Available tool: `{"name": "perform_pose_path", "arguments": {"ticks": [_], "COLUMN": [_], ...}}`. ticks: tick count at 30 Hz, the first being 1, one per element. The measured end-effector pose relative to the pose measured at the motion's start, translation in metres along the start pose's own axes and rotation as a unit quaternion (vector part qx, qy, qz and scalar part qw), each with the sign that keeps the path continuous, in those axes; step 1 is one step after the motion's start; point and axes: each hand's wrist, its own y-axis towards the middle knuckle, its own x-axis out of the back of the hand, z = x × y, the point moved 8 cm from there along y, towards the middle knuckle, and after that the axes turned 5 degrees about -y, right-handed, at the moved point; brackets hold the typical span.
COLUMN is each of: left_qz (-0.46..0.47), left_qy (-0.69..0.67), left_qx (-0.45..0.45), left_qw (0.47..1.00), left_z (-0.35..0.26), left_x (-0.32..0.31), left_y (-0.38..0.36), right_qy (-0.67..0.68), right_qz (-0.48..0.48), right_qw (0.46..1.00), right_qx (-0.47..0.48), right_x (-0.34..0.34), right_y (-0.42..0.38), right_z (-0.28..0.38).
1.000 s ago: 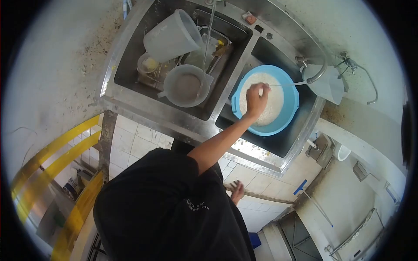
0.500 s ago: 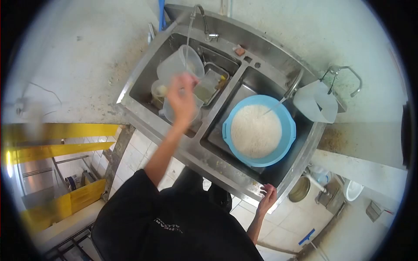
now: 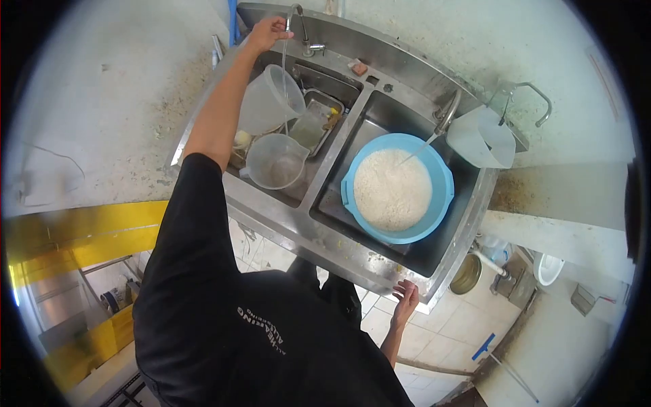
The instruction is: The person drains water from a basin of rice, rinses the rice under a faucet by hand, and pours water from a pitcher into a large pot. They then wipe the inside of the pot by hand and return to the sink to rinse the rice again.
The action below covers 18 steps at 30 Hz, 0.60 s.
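My left hand [image 3: 270, 34] reaches to the back of the sink, its fingers closed around the end of the left faucet spout [image 3: 290, 22]. Water runs from that spout into the left basin, past a large translucent bucket [image 3: 261, 102] lying tilted. In front of the bucket sits a clear plastic jug [image 3: 277, 161]. A metal tray [image 3: 315, 122] with cloudy water and yellow scraps is beside them. My right hand [image 3: 405, 297] is at the sink's front edge, fingers loosely apart, holding nothing. In the right basin, a blue tub [image 3: 443, 197] contains white rice-like grains [image 3: 393, 193] under running water.
The right faucet [image 3: 447, 115] pours into the tub. A white plastic container [image 3: 480, 139] hangs at the sink's right end. A reddish block [image 3: 358, 67] lies on the back ledge. Yellow panels [image 3: 88, 230] stand at left; a squeegee [image 3: 485, 346] is on the floor at right.
My left hand has moved up and back from over the left basin to the left faucet spout. The jug it covered now shows. My right hand stays by the front edge.
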Motion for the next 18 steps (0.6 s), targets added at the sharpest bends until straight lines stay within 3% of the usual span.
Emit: {"name": "perform_pose_path", "arguments": {"ticks": [4, 6, 7, 8, 10, 18], "left_qz": [0.034, 0.074, 0.013, 0.016, 0.056, 0.042], "left_qy": [-0.040, -0.133, -0.184, -0.187, -0.109, -0.221], "left_qx": [0.010, -0.033, 0.096, 0.101, 0.079, 0.059], "left_qw": [0.999, 0.988, 0.978, 0.977, 0.989, 0.973], "left_z": [0.017, 0.004, -0.062, -0.065, -0.060, -0.066], "left_x": [-0.017, -0.021, -0.001, 0.002, 0.000, -0.001], "left_y": [-0.017, -0.019, -0.060, -0.056, -0.047, -0.049], "right_qy": [-0.013, 0.001, -0.005, -0.003, 0.000, -0.038], "right_qz": [-0.034, -0.038, -0.040, -0.042, -0.046, -0.021], "right_qw": [0.999, 0.999, 0.999, 0.999, 0.999, 0.999], "right_qx": [-0.019, 0.000, -0.006, -0.006, -0.004, 0.010], "right_x": [-0.001, -0.011, -0.016, -0.022, -0.030, -0.051], "right_y": [-0.025, -0.031, -0.035, -0.039, -0.045, -0.058], "right_z": [-0.005, 0.005, 0.006, 0.009, 0.015, 0.031]}}
